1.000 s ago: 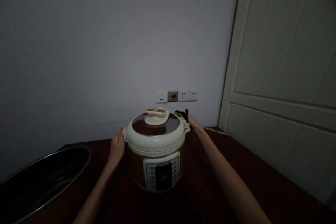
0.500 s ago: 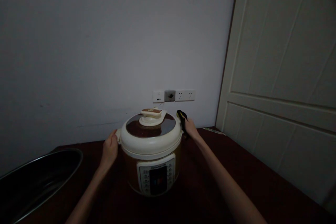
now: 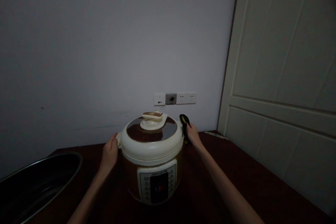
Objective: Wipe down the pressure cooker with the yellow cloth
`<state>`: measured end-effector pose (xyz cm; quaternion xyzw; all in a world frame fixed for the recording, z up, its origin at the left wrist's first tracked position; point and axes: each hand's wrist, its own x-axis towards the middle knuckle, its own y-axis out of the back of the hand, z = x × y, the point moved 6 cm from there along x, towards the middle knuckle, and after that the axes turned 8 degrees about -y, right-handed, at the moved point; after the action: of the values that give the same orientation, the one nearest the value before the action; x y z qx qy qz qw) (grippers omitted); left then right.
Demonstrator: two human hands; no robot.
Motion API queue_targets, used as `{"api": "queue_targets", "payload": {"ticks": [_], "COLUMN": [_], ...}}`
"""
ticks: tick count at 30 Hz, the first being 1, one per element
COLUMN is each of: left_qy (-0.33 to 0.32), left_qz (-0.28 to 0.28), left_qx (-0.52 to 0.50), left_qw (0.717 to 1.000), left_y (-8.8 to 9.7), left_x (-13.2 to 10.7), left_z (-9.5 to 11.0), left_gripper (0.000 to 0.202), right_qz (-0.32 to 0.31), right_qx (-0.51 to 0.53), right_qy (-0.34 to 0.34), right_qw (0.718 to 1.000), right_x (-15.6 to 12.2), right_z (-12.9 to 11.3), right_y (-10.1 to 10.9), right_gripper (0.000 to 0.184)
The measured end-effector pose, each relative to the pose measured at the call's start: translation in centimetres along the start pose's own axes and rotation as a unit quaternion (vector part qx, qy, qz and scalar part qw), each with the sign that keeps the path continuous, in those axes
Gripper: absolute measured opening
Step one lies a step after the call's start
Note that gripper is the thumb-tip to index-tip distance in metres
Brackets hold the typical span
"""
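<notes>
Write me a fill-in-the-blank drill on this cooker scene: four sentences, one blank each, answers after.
1. The cooker stands on a dark ___.
2. The left hand and the right hand make ___ hands on the cooker, one at each side.
3. The metal basin lies to the cooker's ___.
4. The sockets sit on the wall ___ the cooker.

Missing words: table; two; left; behind.

Panel print on the cooker (image 3: 151,148) is unreadably blurred.
</notes>
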<state>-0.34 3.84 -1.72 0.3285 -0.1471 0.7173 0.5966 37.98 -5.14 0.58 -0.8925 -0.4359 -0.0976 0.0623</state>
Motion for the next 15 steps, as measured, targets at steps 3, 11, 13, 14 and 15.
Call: {"api": "queue_targets", "payload": {"ticks": [3,11,13,14,15], "left_qy": [0.004,0.019,0.012,0.009,0.007], "left_qz": [0.003,0.013,0.010,0.009,0.008], "left_qx": [-0.007,0.009,0.012,0.013,0.013], "left_qw": [1.000,1.000,1.000,1.000,1.000], "left_y": [-0.1,-0.1,-0.1,-0.1,-0.1], "left_x": [-0.1,-0.2,-0.2,-0.1,-0.1], "left_z": [-0.2,-0.4,-0.3,-0.3,-0.3], "left_gripper": [0.056,0.060,0.059,0.059,0.059], "right_qz": [-0.037,-0.080,-0.076,-0.074,-0.072], "right_qx": [-0.010,0.012,0.013,0.012,0.008], "right_qy": [-0.028,-0.044,-0.032,-0.023,-0.014], "right_qw": [0.999,0.996,0.997,0.997,0.997], "right_x": [1.5,1.0,0.4,0.3,0.3], "right_z": [-0.5,-0.5,-0.2,-0.2,-0.3], "right_y": [-0.4,-3.0,-2.9,-2.7,-2.4], "right_gripper": [0.041,0.057,0.061,0.061,0.060]}}
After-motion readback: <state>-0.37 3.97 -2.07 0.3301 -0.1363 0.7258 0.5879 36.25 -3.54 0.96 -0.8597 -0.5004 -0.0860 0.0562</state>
